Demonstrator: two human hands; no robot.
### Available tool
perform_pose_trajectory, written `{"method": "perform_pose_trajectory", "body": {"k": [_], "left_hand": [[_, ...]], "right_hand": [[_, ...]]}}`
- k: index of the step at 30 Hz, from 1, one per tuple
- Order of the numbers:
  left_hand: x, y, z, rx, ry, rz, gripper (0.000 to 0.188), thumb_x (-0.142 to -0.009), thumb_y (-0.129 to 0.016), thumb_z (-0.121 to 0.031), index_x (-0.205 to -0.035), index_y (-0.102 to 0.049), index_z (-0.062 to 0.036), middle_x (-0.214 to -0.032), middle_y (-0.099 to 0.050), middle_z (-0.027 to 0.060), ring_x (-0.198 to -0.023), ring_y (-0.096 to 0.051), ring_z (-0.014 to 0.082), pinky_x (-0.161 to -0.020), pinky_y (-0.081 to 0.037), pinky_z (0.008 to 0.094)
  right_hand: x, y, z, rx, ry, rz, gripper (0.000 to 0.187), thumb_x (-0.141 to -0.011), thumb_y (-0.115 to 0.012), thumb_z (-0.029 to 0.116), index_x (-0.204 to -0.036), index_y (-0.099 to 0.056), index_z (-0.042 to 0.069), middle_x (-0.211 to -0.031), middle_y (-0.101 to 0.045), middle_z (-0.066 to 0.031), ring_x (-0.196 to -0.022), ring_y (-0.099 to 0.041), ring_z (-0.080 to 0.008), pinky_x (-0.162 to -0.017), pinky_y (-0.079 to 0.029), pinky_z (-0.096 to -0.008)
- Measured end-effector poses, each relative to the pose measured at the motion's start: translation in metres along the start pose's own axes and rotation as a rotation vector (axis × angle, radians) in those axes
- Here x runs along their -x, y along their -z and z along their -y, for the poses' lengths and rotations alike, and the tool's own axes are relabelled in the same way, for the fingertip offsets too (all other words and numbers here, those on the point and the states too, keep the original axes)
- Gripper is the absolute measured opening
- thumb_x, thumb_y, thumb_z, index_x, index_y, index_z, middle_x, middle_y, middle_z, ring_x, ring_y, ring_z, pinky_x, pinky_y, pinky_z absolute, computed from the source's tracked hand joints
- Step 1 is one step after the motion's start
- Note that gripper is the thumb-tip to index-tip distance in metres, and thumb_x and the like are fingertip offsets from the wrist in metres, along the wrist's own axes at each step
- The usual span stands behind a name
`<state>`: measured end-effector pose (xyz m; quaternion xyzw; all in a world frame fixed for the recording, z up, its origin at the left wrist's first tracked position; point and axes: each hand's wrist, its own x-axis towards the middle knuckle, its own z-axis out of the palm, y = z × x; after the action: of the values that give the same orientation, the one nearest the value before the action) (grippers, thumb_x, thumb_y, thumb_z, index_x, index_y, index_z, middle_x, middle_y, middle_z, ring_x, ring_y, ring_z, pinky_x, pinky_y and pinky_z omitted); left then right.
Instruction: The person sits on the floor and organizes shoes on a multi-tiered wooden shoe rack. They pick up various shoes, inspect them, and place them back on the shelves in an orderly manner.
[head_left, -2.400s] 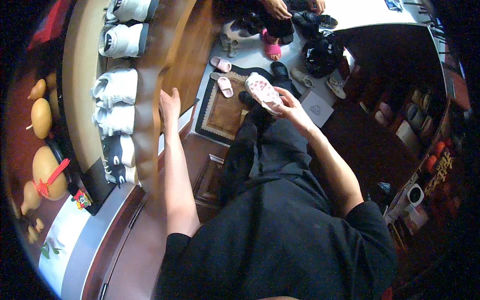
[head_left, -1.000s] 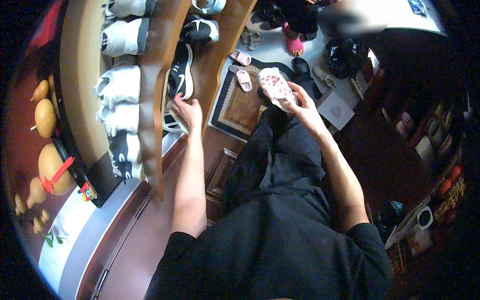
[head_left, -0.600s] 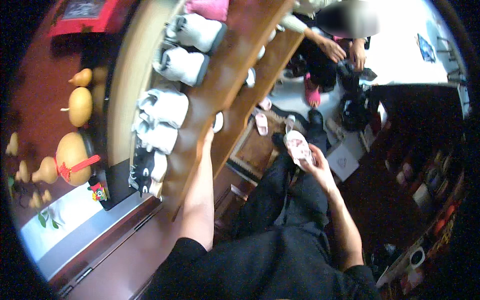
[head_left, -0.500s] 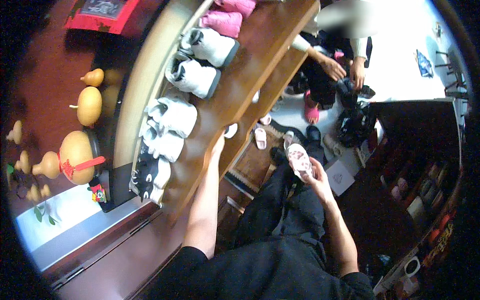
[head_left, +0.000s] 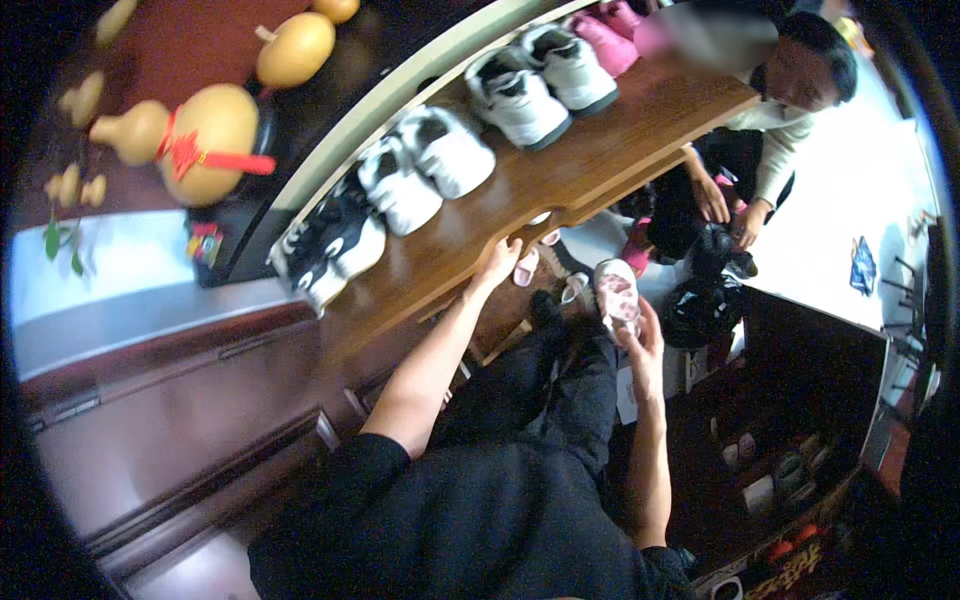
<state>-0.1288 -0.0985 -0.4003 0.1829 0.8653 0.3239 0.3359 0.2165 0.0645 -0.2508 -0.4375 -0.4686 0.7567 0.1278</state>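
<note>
My left hand [head_left: 500, 262] has its fingers hooked over the edge of a brown wooden shoe-rack board [head_left: 440, 265], beside a cut-out notch. In my right hand [head_left: 645, 340] is a pink and white sandal [head_left: 617, 292], gripped at its lower end, with its patterned insole facing up. Pairs of shoes line the rack: black-and-white shoes [head_left: 335, 250], white sneakers [head_left: 440, 150], white-and-grey sneakers [head_left: 520, 100] and pink shoes [head_left: 603, 40] at the far end.
A person [head_left: 775, 165] crouches at the far right, both hands low near black shoes [head_left: 715, 245]. Pale pink slippers [head_left: 527, 267] lie on the floor mat ahead. Left stand yellow gourds [head_left: 215, 140] with a red tassel. Right is a dark open cabinet [head_left: 810, 370] with shoes inside.
My view has turned, so the rack now lies more crosswise. My left hand remains on the board's edge, its fingers showing more. The sandal is still held in my right hand, now more upright.
</note>
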Motion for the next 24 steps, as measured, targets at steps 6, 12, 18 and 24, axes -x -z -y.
{"method": "perform_pose_trajectory", "body": {"k": [6, 12, 18, 24], "left_hand": [[0.082, -0.011, 0.043, 0.140, -0.247, -0.215, 0.060, -0.095, -0.080, -0.004, -0.150, -0.055, -0.0044, -0.129, -0.070, 0.0148, -0.109, -0.071, 0.0300, -0.096, -0.060, 0.0452], [0.145, 0.009, 0.122, 0.157, 0.113, -0.102, 0.054, -0.094, -0.082, -0.006, -0.142, -0.058, -0.0046, -0.131, -0.071, 0.0135, -0.109, -0.071, 0.0210, -0.097, -0.061, 0.0388], [0.141, 0.041, 0.094, 0.472, 0.648, 0.037, 0.069, -0.106, -0.074, -0.025, -0.166, -0.046, -0.0082, -0.146, -0.067, 0.0091, -0.127, -0.066, 0.0233, -0.098, -0.060, 0.0455], [0.107, 0.044, 0.102, 1.147, 0.904, -0.124, 0.060, -0.112, -0.070, -0.032, -0.159, -0.049, -0.0029, -0.154, -0.064, 0.0132, -0.131, -0.066, 0.0288, -0.113, -0.059, 0.0496]], "right_hand": [[-0.009, -0.007, 0.002, 0.108, -0.099, -0.071, 0.072, -0.107, -0.077, 0.028, -0.170, -0.049, 0.006, -0.147, -0.071, -0.0099, -0.127, -0.068, -0.0198, -0.096, -0.056, -0.0355], [-0.038, -0.003, -0.057, -0.054, -0.232, -0.030, 0.062, -0.112, -0.068, 0.037, -0.167, -0.051, 0.013, -0.142, -0.072, -0.0093, -0.114, -0.073, -0.0201, -0.089, -0.058, -0.0346], [-0.032, 0.002, -0.102, -0.164, -0.383, -0.230, 0.074, -0.103, -0.076, 0.032, -0.168, -0.046, 0.013, -0.141, -0.071, -0.0137, -0.116, -0.074, -0.0250, -0.085, -0.063, -0.0397], [-0.027, 0.035, -0.154, -0.146, -0.486, -0.435, 0.075, -0.099, -0.081, 0.036, -0.163, -0.050, 0.013, -0.134, -0.072, -0.0127, -0.108, -0.075, -0.0260, -0.079, -0.063, -0.0408]]}}
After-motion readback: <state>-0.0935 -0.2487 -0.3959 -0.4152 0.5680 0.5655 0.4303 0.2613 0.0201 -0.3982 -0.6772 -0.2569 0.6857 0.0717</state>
